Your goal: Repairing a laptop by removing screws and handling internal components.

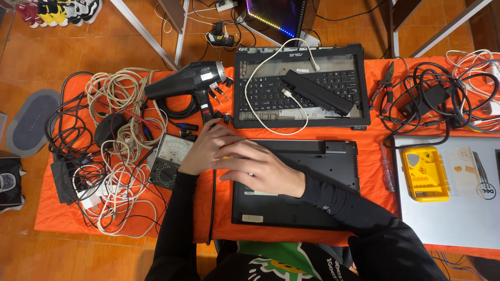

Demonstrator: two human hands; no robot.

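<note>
A black laptop base (312,187) lies bottom-up on the orange cloth (62,213) in front of me. My right hand (260,167) rests flat on its near-left corner, fingers pointing left. My left hand (207,147) sits just beside it at the laptop's left edge, curled, with a small yellow thing showing between the two hands; what it is cannot be told. Behind lies an opened laptop keyboard frame (301,86) with a long black battery (317,92) and a white cable (271,83) across it.
A black hair dryer (187,80), an analog multimeter (167,160) and tangled cables (114,140) lie to the left. Pliers (385,86), a black adapter with cords (432,99), a yellow bit case (424,173), a screwdriver (386,169) and a silver laptop (458,208) sit right.
</note>
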